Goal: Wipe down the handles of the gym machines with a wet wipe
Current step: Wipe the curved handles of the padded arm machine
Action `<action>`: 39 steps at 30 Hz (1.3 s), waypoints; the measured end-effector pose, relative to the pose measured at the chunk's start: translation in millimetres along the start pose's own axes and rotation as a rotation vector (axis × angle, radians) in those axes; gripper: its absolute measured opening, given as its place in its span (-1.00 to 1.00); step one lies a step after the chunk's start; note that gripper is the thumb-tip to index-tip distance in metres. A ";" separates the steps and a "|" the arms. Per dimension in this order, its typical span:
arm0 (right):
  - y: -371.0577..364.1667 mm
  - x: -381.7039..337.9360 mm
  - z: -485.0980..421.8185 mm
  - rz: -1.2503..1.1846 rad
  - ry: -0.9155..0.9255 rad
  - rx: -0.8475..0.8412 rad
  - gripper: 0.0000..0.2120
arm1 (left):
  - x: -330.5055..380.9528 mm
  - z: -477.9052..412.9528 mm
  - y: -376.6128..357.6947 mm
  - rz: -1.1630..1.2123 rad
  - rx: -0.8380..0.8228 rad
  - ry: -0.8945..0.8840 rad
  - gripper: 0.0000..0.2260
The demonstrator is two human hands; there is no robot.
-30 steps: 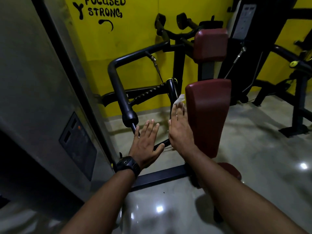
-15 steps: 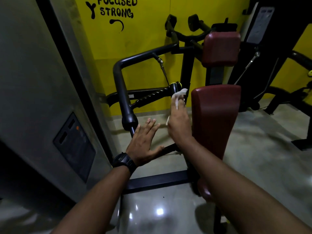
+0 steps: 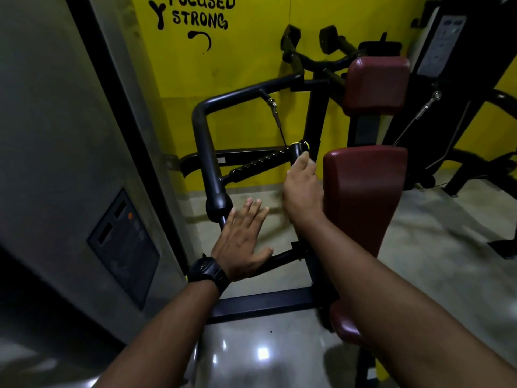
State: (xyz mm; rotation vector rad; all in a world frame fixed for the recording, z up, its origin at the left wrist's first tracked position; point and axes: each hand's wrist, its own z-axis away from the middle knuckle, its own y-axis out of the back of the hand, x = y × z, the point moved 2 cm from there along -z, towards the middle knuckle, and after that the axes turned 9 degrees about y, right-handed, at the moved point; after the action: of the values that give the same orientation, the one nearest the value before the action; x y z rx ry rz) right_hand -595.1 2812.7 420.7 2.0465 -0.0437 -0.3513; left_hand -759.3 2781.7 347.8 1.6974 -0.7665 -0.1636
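Note:
My right hand (image 3: 302, 189) is curled around the upper end of the machine's black upright handle (image 3: 297, 151), just below its yellow end cap (image 3: 305, 144). The wet wipe is hidden under that hand's fingers, between them and the handle. My left hand (image 3: 242, 242), with a black watch on the wrist, is spread flat with straight fingers. Its thumb side rests on a low black bar (image 3: 282, 258). A ribbed black grip (image 3: 257, 163) runs left from the handle.
Two dark red pads (image 3: 363, 191) (image 3: 376, 85) stand right of my right hand. A bent black arm tube (image 3: 207, 152) rises on the left beside a grey panel (image 3: 56, 135). Behind is a yellow wall (image 3: 251, 57), and another machine (image 3: 461, 79) stands at the right.
My right hand has slid up the upright handle and closed around its top, hiding the white wipe that showed at its fingertips. The left hand has stayed flat near the low bar.

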 end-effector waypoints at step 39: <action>-6.6 -1.6 -27.7 0.028 -0.008 0.019 -0.54 | -4.8 -5.5 0.8 0.036 0.019 0.034 -0.23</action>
State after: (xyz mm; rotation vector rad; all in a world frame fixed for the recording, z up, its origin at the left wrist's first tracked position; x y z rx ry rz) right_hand -590.1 2840.0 427.6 2.0618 -0.0809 -0.3425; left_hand -760.6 2788.9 348.7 1.6991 -0.7745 -0.1026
